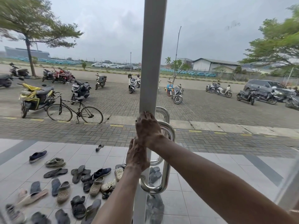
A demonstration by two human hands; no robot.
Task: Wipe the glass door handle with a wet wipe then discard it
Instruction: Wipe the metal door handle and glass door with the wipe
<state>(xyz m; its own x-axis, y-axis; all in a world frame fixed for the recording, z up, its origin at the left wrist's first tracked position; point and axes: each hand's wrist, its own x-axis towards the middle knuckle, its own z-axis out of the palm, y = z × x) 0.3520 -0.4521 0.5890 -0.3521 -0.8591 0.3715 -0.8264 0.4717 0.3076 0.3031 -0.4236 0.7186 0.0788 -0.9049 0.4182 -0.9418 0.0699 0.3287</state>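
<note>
I have both hands up on the pale grey upright metal door frame (pixel 152 62) in the middle of the frame, one above the other and nearly touching. The right hand (pixel 148 127) is the upper one, its bent fingers (pixel 145 114) laid on the frame edge. The left hand (pixel 137 157) sits just below it, fingers pointing up and lying flat against the frame. Neither hand is on the polished steel tubular pull handle (pixel 167 167), which runs down the glass door (pixel 226 110) just right of the frame, from behind my right wrist to a curved foot at lower centre. I can see no wet wipe, and I cannot tell whether the right hand has one tucked under its palm. By my reckoning the wiping is not under way here. The handle is rigid and fixed, so it will not give under pressure, but the mirror-smooth tube will be slick once damp. I would wrap the wipe round the straight vertical run and slide along it, then work the bends at top and bottom. The wipe itself will be limp and light and will bunch easily, so I would hold it spread under the fingers. Outside, a scatter of sandals and shoes (pixel 77 183) lies on the tiled floor at lower left.
</note>
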